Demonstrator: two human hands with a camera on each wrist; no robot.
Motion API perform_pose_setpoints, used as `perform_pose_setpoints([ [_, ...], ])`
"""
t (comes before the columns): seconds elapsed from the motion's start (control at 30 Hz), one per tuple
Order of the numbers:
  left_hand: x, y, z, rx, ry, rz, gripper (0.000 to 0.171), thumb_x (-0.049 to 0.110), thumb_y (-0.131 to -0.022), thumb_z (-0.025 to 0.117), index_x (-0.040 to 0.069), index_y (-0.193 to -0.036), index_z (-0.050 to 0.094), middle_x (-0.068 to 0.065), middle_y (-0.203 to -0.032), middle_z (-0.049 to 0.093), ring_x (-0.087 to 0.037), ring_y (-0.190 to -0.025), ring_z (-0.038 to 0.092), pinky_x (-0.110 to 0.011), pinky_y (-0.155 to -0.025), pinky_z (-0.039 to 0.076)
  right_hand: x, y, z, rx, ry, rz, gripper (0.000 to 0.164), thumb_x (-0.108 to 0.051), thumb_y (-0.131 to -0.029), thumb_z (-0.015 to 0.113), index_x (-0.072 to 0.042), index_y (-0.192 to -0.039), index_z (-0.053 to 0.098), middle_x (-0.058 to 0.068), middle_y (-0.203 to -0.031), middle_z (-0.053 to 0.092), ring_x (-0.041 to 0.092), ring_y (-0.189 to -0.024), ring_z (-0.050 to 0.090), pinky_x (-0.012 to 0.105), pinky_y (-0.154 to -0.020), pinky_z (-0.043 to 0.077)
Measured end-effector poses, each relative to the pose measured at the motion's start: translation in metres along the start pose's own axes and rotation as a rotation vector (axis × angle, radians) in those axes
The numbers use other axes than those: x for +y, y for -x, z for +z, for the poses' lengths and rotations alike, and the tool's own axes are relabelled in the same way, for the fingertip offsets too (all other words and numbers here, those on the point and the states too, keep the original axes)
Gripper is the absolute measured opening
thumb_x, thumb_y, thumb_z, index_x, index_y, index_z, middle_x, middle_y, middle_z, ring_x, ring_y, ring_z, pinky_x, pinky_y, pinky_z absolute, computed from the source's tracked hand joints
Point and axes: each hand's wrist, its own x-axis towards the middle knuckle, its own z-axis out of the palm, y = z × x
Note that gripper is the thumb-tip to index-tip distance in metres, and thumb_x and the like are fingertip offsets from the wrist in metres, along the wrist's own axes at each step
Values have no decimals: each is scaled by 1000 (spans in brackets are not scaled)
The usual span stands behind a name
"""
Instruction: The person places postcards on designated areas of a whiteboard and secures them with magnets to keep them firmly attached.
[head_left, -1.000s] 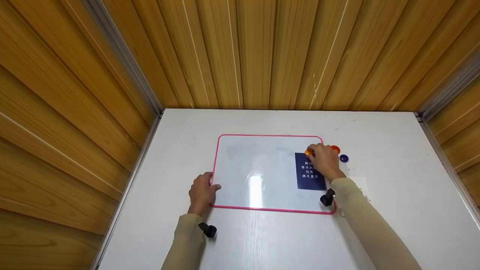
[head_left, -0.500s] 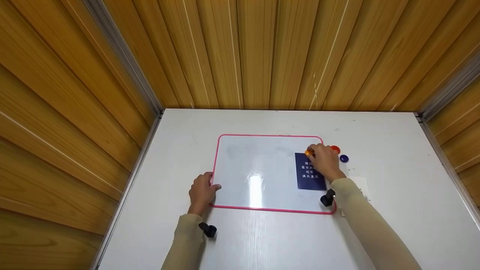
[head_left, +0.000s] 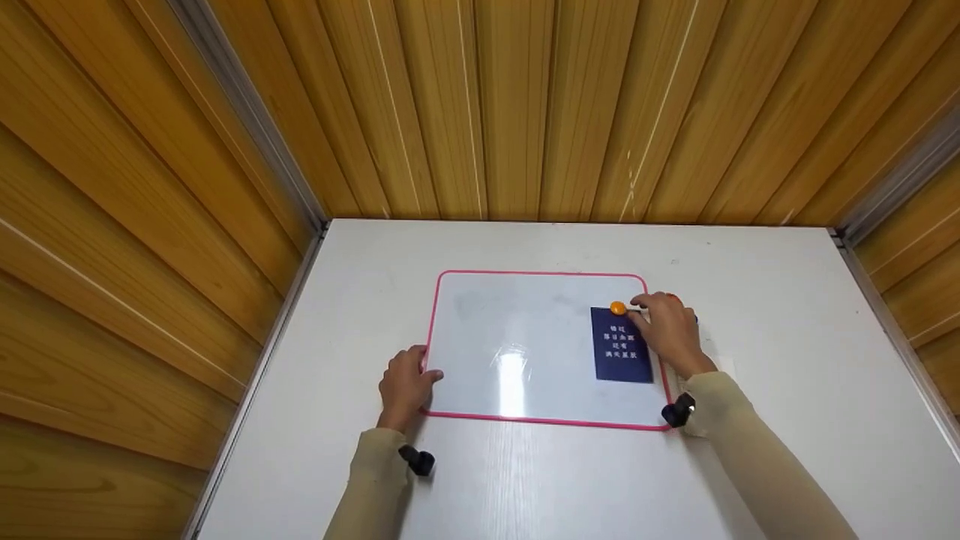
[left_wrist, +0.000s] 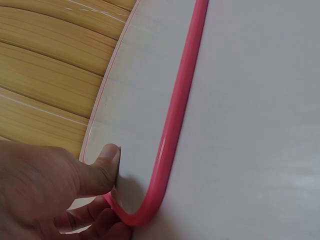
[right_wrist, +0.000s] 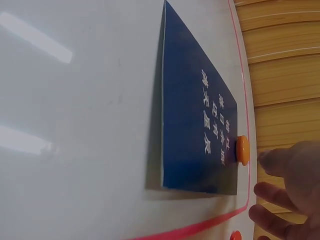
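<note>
A whiteboard (head_left: pixel 525 337) with a pink rim lies on the table. My left hand (head_left: pixel 406 384) grips its left edge, thumb on the white face and fingers round the rim, as the left wrist view (left_wrist: pixel 95 180) shows. On the board's right part lies a dark blue card (head_left: pixel 622 360) with white writing; its lower edge lifts a little in the right wrist view. An orange round magnet (head_left: pixel 618 308) sits at the card's top edge. Just right of the magnet, my right hand (head_left: pixel 670 330) is apart from it, fingers spread and holding nothing.
A red magnet (right_wrist: pixel 236 235) lies beyond the board's right edge, mostly behind the right hand in the head view. A blue magnet (head_left: pixel 696 319) shows barely there. Pale paper (head_left: pixel 726 367) lies by the right sleeve. Wood-look panels (head_left: pixel 510 112) stand behind the table.
My right hand has let go of the orange magnet and moved right, off the card's top. The magnet stays on the card. My left hand has kept its grip on the board.
</note>
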Motion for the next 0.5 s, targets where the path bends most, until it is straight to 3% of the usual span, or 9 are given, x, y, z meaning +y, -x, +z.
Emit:
perform_pose_setpoints([
  [0.3,1,-1,0,0,-29,-6,49,18,-84,85,6,-129,68,-7,-94,66,-24,-85,62,-47,-76,52,18,28,-20,45,-45,5,27,-12,-94,74,-4,-120,71,21,-112,70,41,-97,60,58,-83,44],
  [0.5,3,0,0,3,-28,-12,49,17,-84,85,5,-128,68,-8,-94,66,-25,-85,63,-47,-76,52,26,44,-34,26,-54,42,33,-13,-96,72,-3,-127,67,23,-118,67,42,-102,60,59,-85,46],
])
